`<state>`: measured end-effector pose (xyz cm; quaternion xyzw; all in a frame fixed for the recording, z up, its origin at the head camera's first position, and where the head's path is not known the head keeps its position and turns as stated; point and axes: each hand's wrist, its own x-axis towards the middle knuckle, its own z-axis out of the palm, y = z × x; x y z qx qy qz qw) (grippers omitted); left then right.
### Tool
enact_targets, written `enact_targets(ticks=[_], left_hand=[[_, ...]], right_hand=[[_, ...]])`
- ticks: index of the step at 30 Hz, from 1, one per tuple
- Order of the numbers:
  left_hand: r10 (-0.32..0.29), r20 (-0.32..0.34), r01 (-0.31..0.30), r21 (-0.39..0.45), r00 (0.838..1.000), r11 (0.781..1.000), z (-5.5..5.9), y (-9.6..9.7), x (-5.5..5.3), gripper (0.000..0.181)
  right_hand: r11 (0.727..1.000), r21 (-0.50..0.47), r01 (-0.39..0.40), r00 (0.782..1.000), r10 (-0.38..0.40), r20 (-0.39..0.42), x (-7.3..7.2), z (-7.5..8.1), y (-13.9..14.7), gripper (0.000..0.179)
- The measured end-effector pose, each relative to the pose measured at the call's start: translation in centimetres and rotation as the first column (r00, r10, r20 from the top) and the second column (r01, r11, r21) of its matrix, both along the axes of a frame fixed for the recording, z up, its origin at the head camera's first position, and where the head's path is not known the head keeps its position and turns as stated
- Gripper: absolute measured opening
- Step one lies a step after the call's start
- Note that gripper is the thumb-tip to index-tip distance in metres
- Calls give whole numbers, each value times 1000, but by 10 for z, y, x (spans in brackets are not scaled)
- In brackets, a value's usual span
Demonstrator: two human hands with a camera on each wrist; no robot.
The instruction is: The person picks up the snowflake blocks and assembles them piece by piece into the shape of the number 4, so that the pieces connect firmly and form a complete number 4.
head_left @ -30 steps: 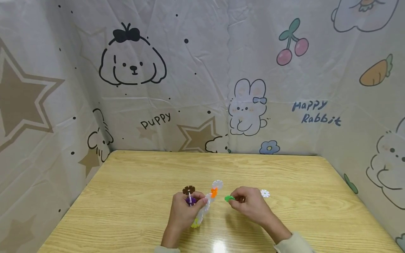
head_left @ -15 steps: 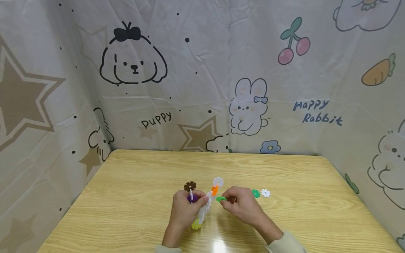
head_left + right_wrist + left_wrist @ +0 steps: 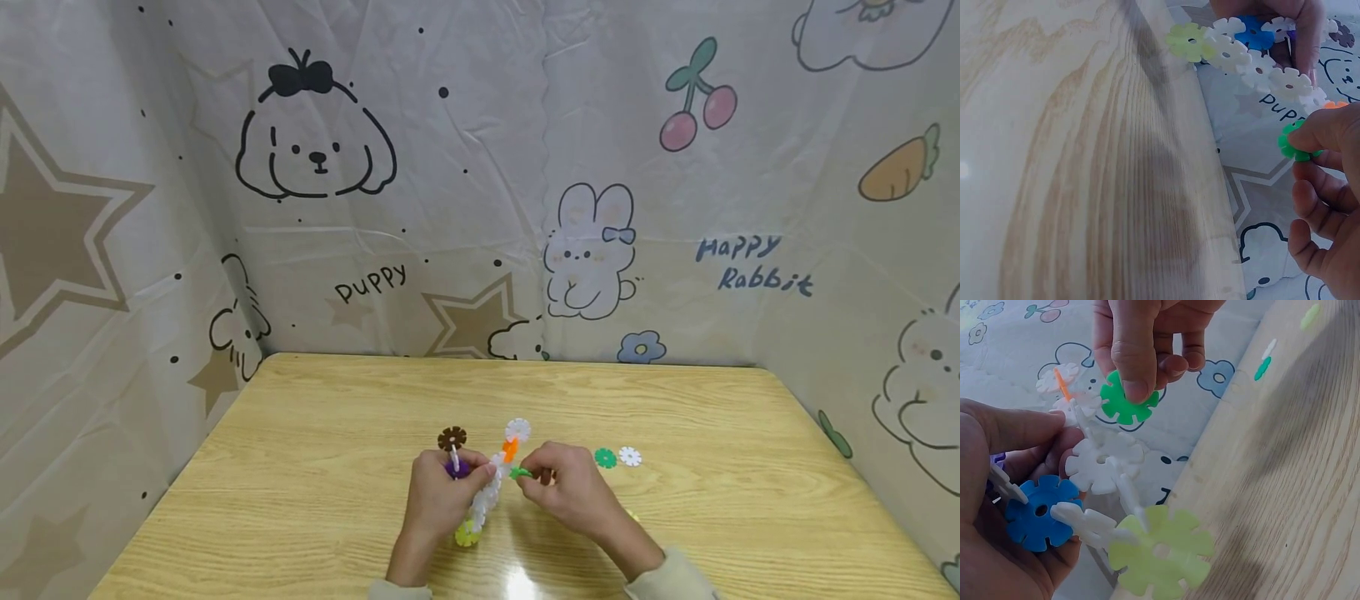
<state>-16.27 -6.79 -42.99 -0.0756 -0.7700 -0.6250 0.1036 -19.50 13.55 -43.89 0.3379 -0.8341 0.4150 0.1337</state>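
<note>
Head view faces forward; wrist views (nearer, apparently tilted) share green disc (image 3: 1124,411).

Both forearms (image 3: 628,546) reach in from the near side, angled toward each other. The left hand (image 3: 444,493) pinches with its thumb (image 3: 1025,428) laid forward; the right hand (image 3: 572,485), just beside it, pinches too, its lower fingers (image 3: 1313,209) loosely curled.

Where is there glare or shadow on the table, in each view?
Head view: white glare on the table, below and right of the yellow-green disc; left wrist: dark shadow across it; right wrist: dark shadow band, plus a bright spot at the left edge.
</note>
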Motion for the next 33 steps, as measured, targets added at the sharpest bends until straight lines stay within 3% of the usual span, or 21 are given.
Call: enact_targets(ticks=[9, 19, 23, 28, 33], left_hand=[[19, 14, -19, -5, 1000, 1000, 0, 1, 0, 9], [26, 20, -25, -48, 999, 999, -4, 2, -2, 9], [15, 25, -14, -34, 1000, 999, -3, 3, -2, 9], [-4, 28, 4, 10, 1000, 1000, -2, 6, 0, 9], [2, 18, -3, 22, 1000, 1000, -1, 7, 0, 8]], right_hand=[[999, 6, 33, 996, -33, -83, 2, -2, -1, 13], [999, -25, 19, 981, -24, -194, 3, -5, -3, 12], [1000, -19, 21, 965, -25, -261, 3, -4, -3, 13], [999, -19, 37, 929, -41, -368, 3, -5, -4, 15], [999, -23, 31, 905, -38, -424, 2, -5, -5, 16]])
